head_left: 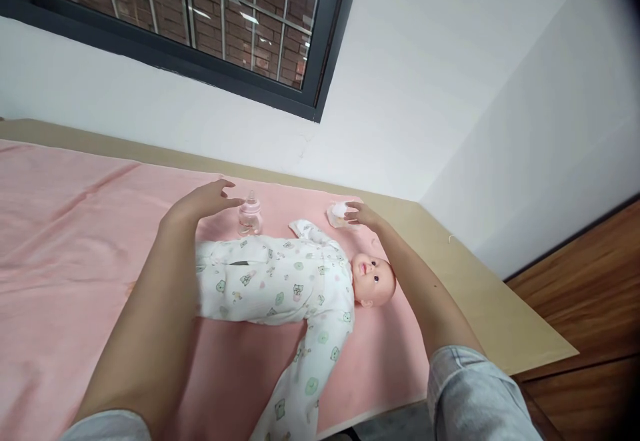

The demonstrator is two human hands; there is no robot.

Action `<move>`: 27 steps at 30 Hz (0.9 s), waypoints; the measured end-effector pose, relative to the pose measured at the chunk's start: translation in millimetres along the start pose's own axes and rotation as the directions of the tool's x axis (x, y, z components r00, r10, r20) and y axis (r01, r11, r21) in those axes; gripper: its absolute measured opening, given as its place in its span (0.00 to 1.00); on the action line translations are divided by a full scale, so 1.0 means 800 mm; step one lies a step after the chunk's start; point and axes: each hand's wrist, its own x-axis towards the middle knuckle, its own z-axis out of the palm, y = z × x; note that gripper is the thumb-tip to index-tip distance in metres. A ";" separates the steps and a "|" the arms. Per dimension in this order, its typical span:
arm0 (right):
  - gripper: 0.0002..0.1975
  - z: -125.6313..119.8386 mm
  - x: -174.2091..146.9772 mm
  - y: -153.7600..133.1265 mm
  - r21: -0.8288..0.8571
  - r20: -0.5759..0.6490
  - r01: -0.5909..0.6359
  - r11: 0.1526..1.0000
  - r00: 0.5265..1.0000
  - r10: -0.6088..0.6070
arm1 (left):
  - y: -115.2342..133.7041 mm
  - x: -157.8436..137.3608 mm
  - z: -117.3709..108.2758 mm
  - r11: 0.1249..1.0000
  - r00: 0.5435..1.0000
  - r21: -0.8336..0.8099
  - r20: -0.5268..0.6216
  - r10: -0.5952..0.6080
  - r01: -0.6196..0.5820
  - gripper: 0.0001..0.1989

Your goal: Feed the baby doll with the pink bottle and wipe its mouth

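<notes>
A baby doll [373, 281] lies on its back on a pink cloth, dressed in a white romper [270, 281] with green bear prints. Behind its legs stands a small clear baby bottle [250, 214] with a pink collar and handle. My left hand [207, 201] is beside the bottle, fingers apart, one fingertip close to its collar; whether they touch I cannot tell. Past the doll's head, my right hand [365, 216] has its fingers spread at the edge of a small clear container [331, 215] with something white in it. Its contact with the container is unclear.
The pink cloth [75, 227] covers much of a beige tabletop [465, 294]. A white wall [400, 81] with a dark-framed, barred window [320, 41] rises behind. Wood panelling [590, 294] stands at the right. One romper sleeve hangs toward the near edge.
</notes>
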 end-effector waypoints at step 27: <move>0.27 -0.043 -0.057 0.140 -0.368 -0.506 -0.035 0.929 0.846 -0.168 | 0.019 0.015 0.037 0.999 0.969 0.028 0.247 0.011 -0.018 0.43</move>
